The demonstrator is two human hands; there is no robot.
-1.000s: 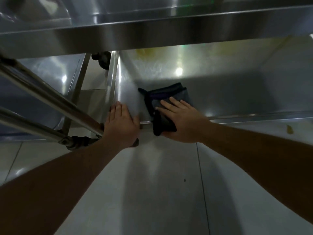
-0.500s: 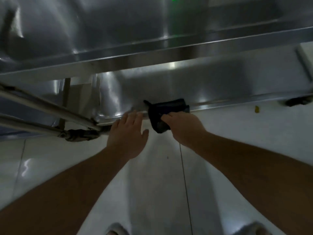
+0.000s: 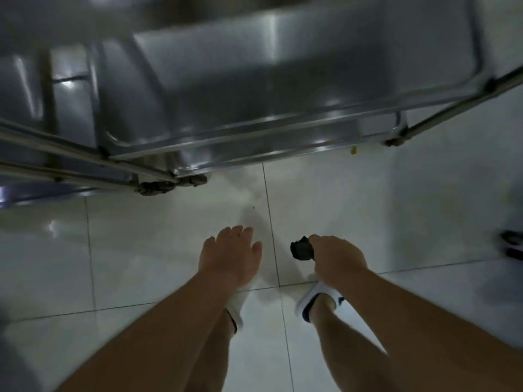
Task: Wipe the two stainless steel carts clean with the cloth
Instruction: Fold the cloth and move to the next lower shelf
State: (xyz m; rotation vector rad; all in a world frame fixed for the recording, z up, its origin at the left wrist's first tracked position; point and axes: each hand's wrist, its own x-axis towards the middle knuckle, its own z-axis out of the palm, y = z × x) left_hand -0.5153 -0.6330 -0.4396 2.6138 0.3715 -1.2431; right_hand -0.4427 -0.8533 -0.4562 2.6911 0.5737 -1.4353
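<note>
A stainless steel cart [image 3: 254, 80] fills the top of the view, seen from above, its rim running across in front of me. A second steel cart [image 3: 42, 89] stands at its left, only partly in view. My right hand [image 3: 338, 257] grips a dark bunched cloth [image 3: 301, 248] over the floor, well short of the cart. My left hand [image 3: 230, 254] hangs beside it with fingers spread and holds nothing. Neither hand touches a cart.
Pale glossy floor tiles [image 3: 141, 250] lie under my hands. My two feet in white slippers [image 3: 319, 299] show below them. Cart castors [image 3: 158, 186] sit at the near corner. A dark object [image 3: 512, 244] lies at the right edge. A small yellow scrap [image 3: 353, 149] lies near the cart.
Both hands have pulled back from the cart's lower shelf toward me. The right hand took the cloth off the shelf edge and now holds it bunched. The view rose to look down on the cart.
</note>
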